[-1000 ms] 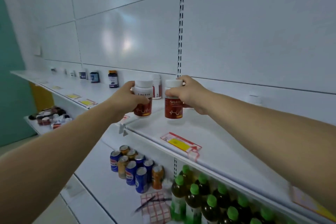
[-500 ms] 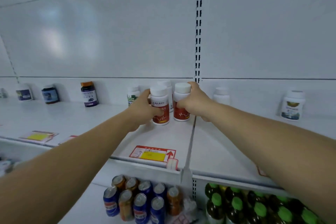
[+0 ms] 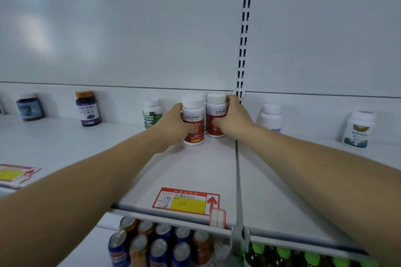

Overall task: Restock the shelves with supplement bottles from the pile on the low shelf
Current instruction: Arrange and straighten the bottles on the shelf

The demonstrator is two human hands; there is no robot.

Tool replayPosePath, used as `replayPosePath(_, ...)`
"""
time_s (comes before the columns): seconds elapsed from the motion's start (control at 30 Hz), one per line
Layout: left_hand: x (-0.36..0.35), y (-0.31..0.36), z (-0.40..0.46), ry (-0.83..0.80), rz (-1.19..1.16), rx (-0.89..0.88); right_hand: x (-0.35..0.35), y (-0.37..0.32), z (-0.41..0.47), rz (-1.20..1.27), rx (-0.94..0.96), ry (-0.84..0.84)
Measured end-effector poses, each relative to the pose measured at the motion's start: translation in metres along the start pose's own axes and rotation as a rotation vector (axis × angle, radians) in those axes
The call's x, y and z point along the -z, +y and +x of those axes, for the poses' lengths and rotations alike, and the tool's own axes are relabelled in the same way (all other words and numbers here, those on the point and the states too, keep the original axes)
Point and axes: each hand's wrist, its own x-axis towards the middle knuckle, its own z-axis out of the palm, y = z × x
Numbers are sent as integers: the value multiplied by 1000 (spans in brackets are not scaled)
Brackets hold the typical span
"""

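Note:
Two red-and-white supplement bottles with white caps stand on the white shelf [image 3: 195, 171]. My left hand [image 3: 173, 125] grips the left red bottle [image 3: 194, 115], its base on the shelf. To its right, my right hand [image 3: 233, 121] grips the right red bottle [image 3: 214, 110], standing slightly further back near the back panel. A third white-capped bottle [image 3: 196, 95] stands behind the left one, mostly hidden.
Along the back stand a green-label bottle [image 3: 152, 115], a purple bottle [image 3: 87, 108], a dark blue jar [image 3: 29, 107], a white bottle [image 3: 271, 117] and another white bottle [image 3: 359, 130]. A red price tag [image 3: 186, 200] lies at the shelf's front edge. Cans [image 3: 160, 243] and green-capped bottles [image 3: 310, 257] fill the shelf below.
Both hands have carried the two red bottles from the air down and back onto the shelf, beside the bottle at the back. The view has turned to face the shelf.

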Motion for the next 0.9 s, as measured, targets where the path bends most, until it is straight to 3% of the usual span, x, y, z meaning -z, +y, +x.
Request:
replayPosePath(0.3,11,5,0,-34,56,3,10,-11,9,-53,-43,34)
replayPosePath(0.43,44,11,-13,-64,211,-25,30,-44,19,-130,37,120)
replayPosePath(0.53,91,10,-37,-65,401,-92,21,-92,21,-193,149,14)
replayPosePath(0.67,176,-14,-83,-16,738,-99,-51,-168,7,-329,291,-229)
replayPosePath(0.9,377,-114,-206,143,817,105,-262,-337,-60,-321,564,-450)
